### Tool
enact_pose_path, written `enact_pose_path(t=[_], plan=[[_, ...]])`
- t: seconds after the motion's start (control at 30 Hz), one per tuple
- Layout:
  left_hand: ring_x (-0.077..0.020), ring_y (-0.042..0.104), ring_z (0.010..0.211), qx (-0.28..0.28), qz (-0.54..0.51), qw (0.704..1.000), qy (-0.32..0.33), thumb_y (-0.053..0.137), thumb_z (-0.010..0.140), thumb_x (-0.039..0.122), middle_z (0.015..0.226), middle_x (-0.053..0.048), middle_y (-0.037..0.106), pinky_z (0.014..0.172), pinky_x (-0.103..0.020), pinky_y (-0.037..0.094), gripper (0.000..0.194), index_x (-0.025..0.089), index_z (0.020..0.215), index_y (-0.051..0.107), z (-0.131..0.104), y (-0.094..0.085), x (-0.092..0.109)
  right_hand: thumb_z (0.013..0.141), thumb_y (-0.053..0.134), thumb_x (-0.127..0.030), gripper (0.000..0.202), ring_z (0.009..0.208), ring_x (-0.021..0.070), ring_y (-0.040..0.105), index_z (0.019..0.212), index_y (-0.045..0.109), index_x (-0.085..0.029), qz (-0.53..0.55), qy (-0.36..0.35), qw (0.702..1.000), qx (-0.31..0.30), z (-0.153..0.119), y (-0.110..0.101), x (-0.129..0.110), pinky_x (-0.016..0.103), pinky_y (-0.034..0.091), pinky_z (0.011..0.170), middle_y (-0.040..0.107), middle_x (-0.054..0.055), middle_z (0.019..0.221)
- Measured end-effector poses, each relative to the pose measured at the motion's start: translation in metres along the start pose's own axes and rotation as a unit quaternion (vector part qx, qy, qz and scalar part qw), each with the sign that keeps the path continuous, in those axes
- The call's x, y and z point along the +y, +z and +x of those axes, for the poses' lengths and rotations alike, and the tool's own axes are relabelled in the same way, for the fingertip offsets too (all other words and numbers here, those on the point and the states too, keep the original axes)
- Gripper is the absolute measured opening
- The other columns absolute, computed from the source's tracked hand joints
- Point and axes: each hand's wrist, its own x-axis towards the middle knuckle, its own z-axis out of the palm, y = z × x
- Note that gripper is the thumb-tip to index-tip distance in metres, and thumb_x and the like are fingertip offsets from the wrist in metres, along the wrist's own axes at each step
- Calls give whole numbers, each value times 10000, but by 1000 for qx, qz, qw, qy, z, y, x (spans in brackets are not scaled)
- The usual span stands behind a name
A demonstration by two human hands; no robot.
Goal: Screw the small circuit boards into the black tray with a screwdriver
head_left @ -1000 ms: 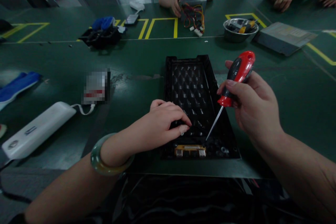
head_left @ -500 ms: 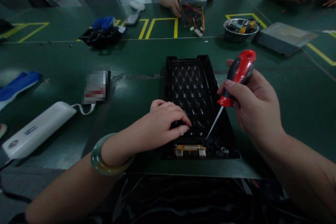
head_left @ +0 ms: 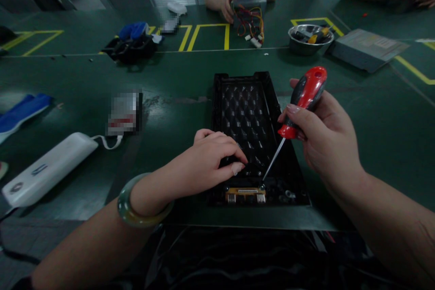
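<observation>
A black plastic panel with a patterned inside lies on the green table. At its near end sits a small orange-brown circuit board with two metal ports. My right hand is wrapped round a red and black screwdriver, whose tip points down at the board's right end, by a small screw. My left hand rests over the panel's left side, thumb and fingers drawn together near the board; whatever they grip, if anything, is hidden.
A white power strip and a blurred box-like item lie to the left. Farther back are a black tray, a metal bowl of tools and a grey metal case. A person's hands hold a power supply.
My right hand and the screwdriver have moved slightly left, bringing the tip to the board's right end. My left hand has stayed in place. The hands of the person at the far right have come together.
</observation>
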Motion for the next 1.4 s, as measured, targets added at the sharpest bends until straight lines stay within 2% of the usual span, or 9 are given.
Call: enact_pose_path(t=[0.17,0.4,0.53,0.73,0.93,1.13,1.23,1.33,1.4], plan=[[-164,600,1107,-4,-10,997,75,603,958,283,1101,36,715,1027,-383,230,134,305,998,729,0,-4,8,855,740,-281,223,674,156,611,1067,673,-271,1,-4,1000,4,1,0,2,297,525,619,663,-6,791],[-213,572,1190,-43,-5,986,161,575,987,298,1142,10,733,1048,-415,237,171,308,1051,733,0,-3,14,831,720,-248,345,713,149,622,1170,657,-240,27,11,1000,8,0,1,1,272,523,634,663,-4,797],[-233,529,1262,-64,15,981,180,548,999,286,1187,22,743,1032,-428,236,234,335,1160,709,0,-1,14,829,707,-245,352,710,156,624,1176,651,-263,25,13,1000,7,1,1,2,289,535,642,661,-9,797],[-224,497,1298,-65,36,980,184,542,993,271,1216,33,729,1049,-425,228,235,314,1148,714,0,0,14,839,701,-256,399,723,162,622,1233,636,-251,33,0,999,-1,0,0,2,310,546,670,663,-3,825],[-231,492,1298,-60,41,980,185,549,984,250,1243,23,712,1053,-429,231,246,319,1155,712,0,1,13,845,697,-221,396,692,168,598,1237,674,-271,63,-107,992,-37,-6,0,-4,326,534,641,641,9,786],[-236,527,1249,-34,38,978,202,586,964,241,1188,9,727,1026,-424,258,221,308,1121,725,-1,4,12,826,686,-195,514,643,149,592,1336,621,-205,54,-220,971,-81,-11,-1,-9,295,505,479,667,48,921],[-231,539,1234,-30,41,978,200,585,967,243,1182,13,729,1023,-428,255,208,305,1108,725,-1,4,11,809,683,-201,580,599,143,574,1382,591,-190,59,-268,955,-112,-17,-4,-16,305,462,431,653,53,890],[-234,532,1244,-34,45,979,196,561,986,264,1187,10,729,1031,-439,239,198,297,1103,718,-1,3,11,801,671,-219,618,558,144,583,1410,569,-213,47,-288,944,-152,-23,-8,-27,322,452,415,662,35,832],[-238,529,1251,-35,46,979,196,559,990,275,1188,3,729,1033,-440,242,193,291,1104,713,-2,3,11,803,701,-273,635,524,126,598,1419,549,-279,18,-267,945,-188,-24,-9,-34,291,478,438,676,-26,768]])
